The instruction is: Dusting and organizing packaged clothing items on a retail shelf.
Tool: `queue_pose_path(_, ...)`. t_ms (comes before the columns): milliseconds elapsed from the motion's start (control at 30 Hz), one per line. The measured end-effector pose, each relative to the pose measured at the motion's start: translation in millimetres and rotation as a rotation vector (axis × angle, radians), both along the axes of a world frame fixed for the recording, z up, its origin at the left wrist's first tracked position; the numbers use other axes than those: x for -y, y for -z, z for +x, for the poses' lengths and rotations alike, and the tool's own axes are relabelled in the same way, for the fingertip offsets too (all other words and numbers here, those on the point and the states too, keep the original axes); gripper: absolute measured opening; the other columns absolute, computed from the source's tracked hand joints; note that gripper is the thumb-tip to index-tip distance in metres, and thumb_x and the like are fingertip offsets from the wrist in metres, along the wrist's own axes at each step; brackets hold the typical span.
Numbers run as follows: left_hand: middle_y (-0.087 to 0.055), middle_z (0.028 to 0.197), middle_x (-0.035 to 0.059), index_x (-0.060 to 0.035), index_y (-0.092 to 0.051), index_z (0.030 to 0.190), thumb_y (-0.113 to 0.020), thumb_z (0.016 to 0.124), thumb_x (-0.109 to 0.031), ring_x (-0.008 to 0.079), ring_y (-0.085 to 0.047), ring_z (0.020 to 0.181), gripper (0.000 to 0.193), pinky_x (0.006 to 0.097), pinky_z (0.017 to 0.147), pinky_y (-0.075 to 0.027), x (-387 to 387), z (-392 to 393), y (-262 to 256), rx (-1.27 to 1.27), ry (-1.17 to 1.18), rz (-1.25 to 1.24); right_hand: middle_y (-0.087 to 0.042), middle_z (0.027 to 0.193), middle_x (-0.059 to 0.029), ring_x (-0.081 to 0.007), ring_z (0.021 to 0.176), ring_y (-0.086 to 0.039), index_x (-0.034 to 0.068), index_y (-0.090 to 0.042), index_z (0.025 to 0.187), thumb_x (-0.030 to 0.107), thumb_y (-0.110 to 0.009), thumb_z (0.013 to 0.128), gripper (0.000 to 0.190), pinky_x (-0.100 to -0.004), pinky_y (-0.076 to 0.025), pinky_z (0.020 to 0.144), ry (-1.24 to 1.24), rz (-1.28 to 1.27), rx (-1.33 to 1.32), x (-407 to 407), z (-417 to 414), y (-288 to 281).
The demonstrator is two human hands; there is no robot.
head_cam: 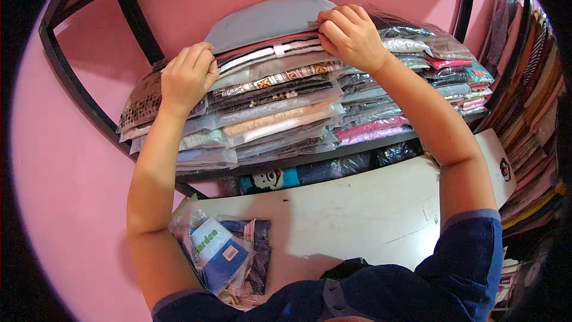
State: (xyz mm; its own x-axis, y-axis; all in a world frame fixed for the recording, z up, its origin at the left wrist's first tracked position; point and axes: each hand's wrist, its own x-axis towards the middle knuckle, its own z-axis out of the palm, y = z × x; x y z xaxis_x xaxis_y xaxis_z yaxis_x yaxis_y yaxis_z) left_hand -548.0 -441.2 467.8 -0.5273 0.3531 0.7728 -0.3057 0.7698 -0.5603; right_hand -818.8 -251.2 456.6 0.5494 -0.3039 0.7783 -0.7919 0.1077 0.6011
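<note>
A grey plastic-bagged folded cloth (268,20) lies on top of the middle stack on the shelf. My left hand (187,80) pinches its near left corner, with the fingers curled over the edge. At its right edge, my right hand (351,36) has the packet between thumb and fingers. Both fingertips are partly hidden. Directly below sit a dark red folded cloth (268,44) and a black-and-white one with a white band (280,50). Farther down the stack comes a packet with a patterned border (277,79).
Bagged clothes fill the black-framed shelf (308,157), including a right-hand stack (375,127). A white table (348,214) stands in front, bearing bagged blue garments (223,250) at left. Hanging clothes (532,112) line the right side. A black post (138,22) rises at left.
</note>
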Motion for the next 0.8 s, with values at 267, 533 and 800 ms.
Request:
queue_pose_path(267,-0.058,0.116,0.0093,-0.0073,-0.051,0.118,-0.063,0.075,-0.010,0.0272,-0.056,0.104,0.044,0.0363,0.087,-0.045,-7.0,17.9,16.7,0.107,-0.026,0.231,-0.056,0.111,-0.0021,-0.0205,0.103,-0.052,0.014,-0.055,0.111,0.018,-0.064,0.076,0.036,-0.0401,-0.037,0.092,0.079,0.099,0.140,-20.5,14.9,18.3)
queue_pose_path(533,-0.045,0.134,0.0140,-0.0086,-0.049,0.127,-0.062,0.077,-0.012,0.0345,-0.040,0.124,0.052,0.0463,0.104,-0.031,-76.8,120.5,106.7,0.111,-0.324,0.486,-0.056,0.116,-0.0063,-0.0265,0.115,-0.048,0.014,-0.057,0.117,0.010,-0.066,0.069,0.049,-0.0456,-0.033,0.099,0.206,0.124,0.534,-152.6,23.8,109.6)
queue_pose_path(800,-0.065,0.097,0.0171,-0.0044,-0.065,0.103,-0.060,0.077,-0.006,0.0325,-0.062,0.093,0.026,0.0375,0.083,-0.048,-246.7,253.4,276.5,0.245,-0.274,1.439,-0.049,0.127,-0.0197,-0.0374,0.114,-0.047,0.020,-0.047,0.131,0.032,-0.069,0.076,0.061,-0.0501,-0.039,0.091,1.255,0.171,1.292,-458.4,-52.4,393.6)
